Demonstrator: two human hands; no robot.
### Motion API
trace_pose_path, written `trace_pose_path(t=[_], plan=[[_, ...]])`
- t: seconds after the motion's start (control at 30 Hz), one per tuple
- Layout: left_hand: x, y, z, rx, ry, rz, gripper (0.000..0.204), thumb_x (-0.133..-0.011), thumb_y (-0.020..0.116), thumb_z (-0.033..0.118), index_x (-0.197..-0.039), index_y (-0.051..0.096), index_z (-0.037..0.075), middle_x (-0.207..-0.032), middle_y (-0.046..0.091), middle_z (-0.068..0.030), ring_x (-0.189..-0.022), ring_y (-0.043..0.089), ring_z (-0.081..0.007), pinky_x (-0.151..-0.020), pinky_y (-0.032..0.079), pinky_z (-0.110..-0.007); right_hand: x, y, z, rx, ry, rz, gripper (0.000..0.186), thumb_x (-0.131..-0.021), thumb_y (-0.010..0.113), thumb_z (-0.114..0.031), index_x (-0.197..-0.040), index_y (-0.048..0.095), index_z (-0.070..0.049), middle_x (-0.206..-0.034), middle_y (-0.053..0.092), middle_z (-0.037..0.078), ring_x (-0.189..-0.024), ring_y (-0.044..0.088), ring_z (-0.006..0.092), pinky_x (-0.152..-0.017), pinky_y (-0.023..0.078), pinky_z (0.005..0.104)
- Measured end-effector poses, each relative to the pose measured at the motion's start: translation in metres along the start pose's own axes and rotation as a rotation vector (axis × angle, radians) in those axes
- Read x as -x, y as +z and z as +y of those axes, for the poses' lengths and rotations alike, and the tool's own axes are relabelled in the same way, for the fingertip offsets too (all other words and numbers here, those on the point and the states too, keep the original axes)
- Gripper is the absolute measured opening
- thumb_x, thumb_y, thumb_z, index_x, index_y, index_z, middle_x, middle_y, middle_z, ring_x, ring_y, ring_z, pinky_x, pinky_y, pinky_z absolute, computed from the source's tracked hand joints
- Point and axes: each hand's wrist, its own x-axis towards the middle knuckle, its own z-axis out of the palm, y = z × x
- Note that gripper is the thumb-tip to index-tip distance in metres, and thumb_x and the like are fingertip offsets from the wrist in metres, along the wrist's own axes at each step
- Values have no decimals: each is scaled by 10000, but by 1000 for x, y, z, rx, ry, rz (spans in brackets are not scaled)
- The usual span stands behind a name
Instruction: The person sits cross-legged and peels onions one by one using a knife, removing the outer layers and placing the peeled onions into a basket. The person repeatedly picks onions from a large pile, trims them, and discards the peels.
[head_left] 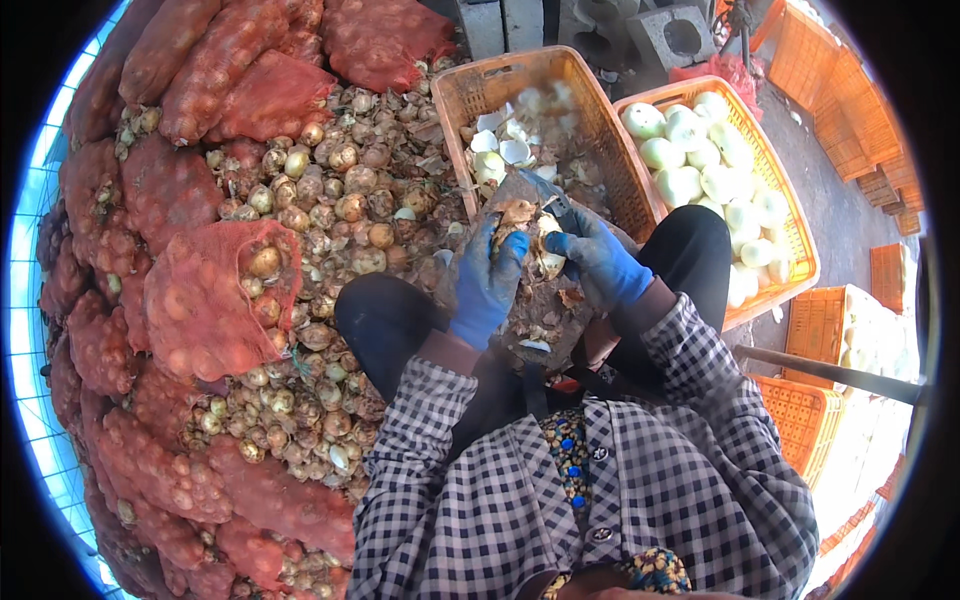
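Onion [550, 252], one: rounded, pale with brown skin, located between the two gloved hands. Right hand [608, 264], blue glove: fingers bent, gripping the onion from its right. Left hand [490, 283], matching glove: fingers curled against dry, papery brown skin [514, 215]; whether they pinch it cannot be told for certain. Just beyond the fingertips: orange plastic crate [505, 78] holding curved white scraps [515, 151]. Farther right of the fingers: second orange crate [775, 302], filled with smooth, pale peeled onions [687, 130]. Left of the fingers: heap of rough-skinned onions [352, 207]; past it, bulging red mesh sacks [205, 300].

Hidden: both palms, the onion's underside. Cut off: sacks farthest from the fingers.

Count: gripped onion, one; hands, two; nearest crates, two; heaped onions, uncountable.
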Motion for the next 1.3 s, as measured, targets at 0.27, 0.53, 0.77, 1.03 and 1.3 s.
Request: trace_pose_path(t=[0.27, 0.53, 0.77, 1.03, 1.3], plan=[[6, -16, -21, -695, 342, -213, 614, -752, 759, 296, -1259, 514, 50, -1219, 555, -157, -1157, 532, -304, -988, 433, -425, -2, -17, 47, -21, -70, 20, 317, -896, 648, -189, -1174, 581, -52, -896, 589, -19, -755, 539, 70, -659, 479, 240], [38, -25, -42, -235, -138, 12, 566, -767, 780, 198, -1235, 509, 33, -1268, 508, -166, -1133, 530, -270, -1006, 430, -393, 14, 1, 61, 198, 32, -37, 372, -894, 699, -219, -1182, 579, -18, -938, 615, 1, -838, 547, 83, -744, 488, 263], [69, -15, -54, 345, -279, -43, 669, -791, 748, 146, -1341, 390, 20, -1272, 492, -154, -1117, 531, -243, -958, 476, -360, 37, 4, 85, 1, -111, -82, 497, -898, 679, -256, -1288, 507, -1, -1124, 624, 72, -982, 591, 145, -838, 500, 310], [73, -15, -35, 307, -304, -126, 768, -780, 704, 13, -1423, 284, 46, -1313, 465, -135, -1178, 512, -223, -970, 482, -355, 44, 16, 95, -156, 44, -11, 471, -886, 699, -158, -1275, 503, 20, -1159, 605, 86, -1028, 580, 151, -888, 488, 311], [81, -21, -27, 389, -579, 99, 669, -862, 603, 20, -1455, 296, 70, -1364, 437, -90, -1191, 495, -204, -981, 461, -338, 54, 36, 80, -172, -51, 56, 387, -932, 627, -159, -1237, 495, 38, -1057, 629, 93, -947, 599, 133, -838, 500, 278]])
